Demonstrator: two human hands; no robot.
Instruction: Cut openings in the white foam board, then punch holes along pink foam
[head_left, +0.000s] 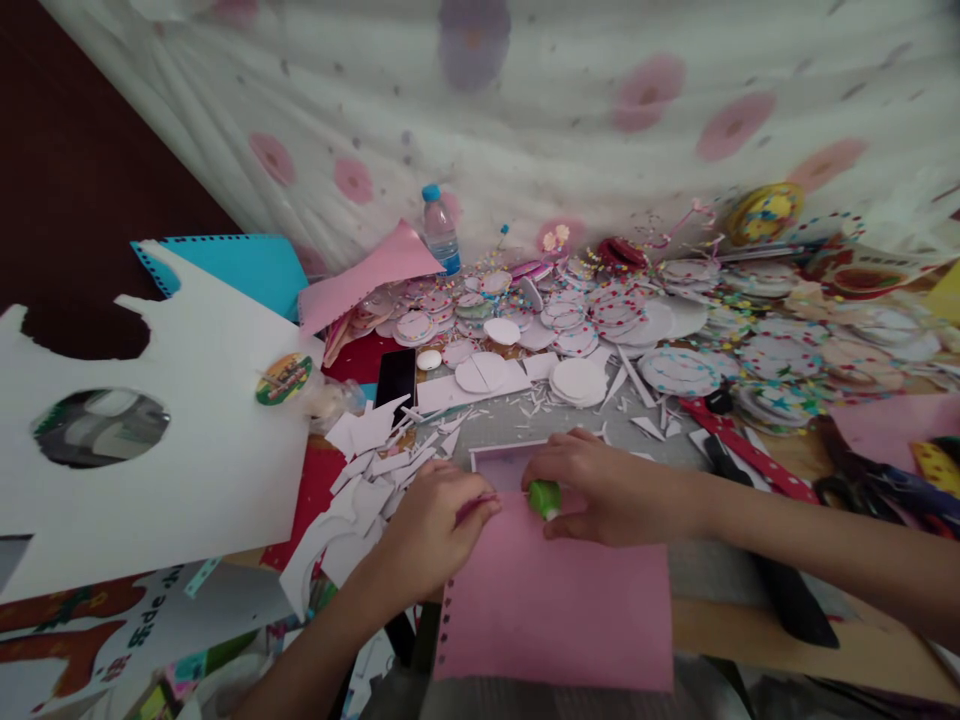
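A pink sheet of paper [555, 610] with punched holes down its left side lies over the front edge of the table and hangs toward my lap. My left hand [431, 515] pinches its upper left corner between thumb and fingers. Above the sheet's upper middle, my right hand [592, 490] grips a small green tool [544, 497] with a whitish tip, too blurred to name surely. Its tip is close to the paper; contact cannot be made out. Behind my hands lies a shallow white-rimmed frame or tray [480, 453], partly covered by my right hand and the sheet.
White paper scraps [367, 480] are heaped left of my hands. Farther back are decorated paper discs [622, 310], a water bottle [441, 230] and a dark phone [396, 380]. A large white cut-out board [225, 420] stands left. A black-handled tool [795, 600] and scissors [836, 492] lie right.
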